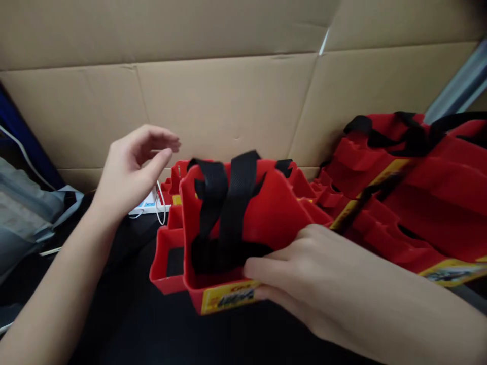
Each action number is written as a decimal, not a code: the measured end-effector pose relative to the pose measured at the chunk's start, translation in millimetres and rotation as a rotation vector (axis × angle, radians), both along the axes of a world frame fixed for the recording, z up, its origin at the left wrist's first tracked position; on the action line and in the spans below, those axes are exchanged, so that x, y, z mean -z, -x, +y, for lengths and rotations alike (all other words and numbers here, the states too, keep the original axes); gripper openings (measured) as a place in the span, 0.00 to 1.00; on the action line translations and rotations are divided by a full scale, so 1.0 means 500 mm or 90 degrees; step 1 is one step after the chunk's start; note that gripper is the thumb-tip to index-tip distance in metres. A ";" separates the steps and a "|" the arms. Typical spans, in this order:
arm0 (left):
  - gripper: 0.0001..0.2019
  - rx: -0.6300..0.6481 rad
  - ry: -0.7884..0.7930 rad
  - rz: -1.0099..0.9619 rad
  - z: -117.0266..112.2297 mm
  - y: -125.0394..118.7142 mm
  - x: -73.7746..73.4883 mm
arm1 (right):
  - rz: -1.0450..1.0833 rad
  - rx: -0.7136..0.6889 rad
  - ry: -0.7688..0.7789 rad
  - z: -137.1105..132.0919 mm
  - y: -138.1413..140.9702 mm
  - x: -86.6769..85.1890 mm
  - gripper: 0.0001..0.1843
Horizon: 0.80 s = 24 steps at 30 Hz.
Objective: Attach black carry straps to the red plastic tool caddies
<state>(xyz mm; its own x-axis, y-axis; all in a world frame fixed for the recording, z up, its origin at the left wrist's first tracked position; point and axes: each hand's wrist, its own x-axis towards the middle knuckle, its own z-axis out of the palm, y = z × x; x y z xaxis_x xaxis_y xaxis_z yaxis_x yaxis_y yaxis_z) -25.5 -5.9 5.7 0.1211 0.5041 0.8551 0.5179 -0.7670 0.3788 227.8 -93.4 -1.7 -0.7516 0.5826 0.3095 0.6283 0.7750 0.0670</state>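
Note:
A red fabric bag [274, 208] with black webbing handles [228, 203] and a yellow label [228, 298] lies on top of other flattened red bags in the middle. My right hand [304, 274] grips its lower right edge, fingers pinching the bag beside the label. My left hand [133, 170] hovers to the bag's upper left with its fingers apart and slightly curled, holding nothing.
A pile of several more red bags [414, 197] with black straps lies to the right. A cardboard wall [236, 101] stands behind. A white cable and small white item [152, 208] lie under my left hand. Grey fabric [26, 218] sits at the left.

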 end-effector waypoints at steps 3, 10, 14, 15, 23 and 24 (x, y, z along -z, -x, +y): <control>0.10 0.073 0.062 0.212 -0.054 -0.030 -0.007 | -0.135 -0.021 0.057 0.017 0.029 0.008 0.07; 0.31 0.132 0.243 0.709 -0.058 -0.047 0.063 | -0.224 -0.059 0.052 0.052 0.066 0.039 0.04; 0.32 0.125 0.368 0.821 -0.032 -0.067 0.084 | -0.224 -0.101 0.081 0.066 0.083 0.057 0.05; 0.29 0.109 0.386 0.838 -0.030 -0.075 0.085 | -0.225 -0.100 0.089 0.069 0.086 0.060 0.05; 0.13 0.161 0.421 0.703 -0.015 -0.072 0.064 | -0.070 0.018 0.318 0.088 0.075 0.049 0.12; 0.11 0.206 0.391 0.635 -0.013 -0.065 0.055 | -0.015 0.056 0.342 0.091 0.068 0.044 0.15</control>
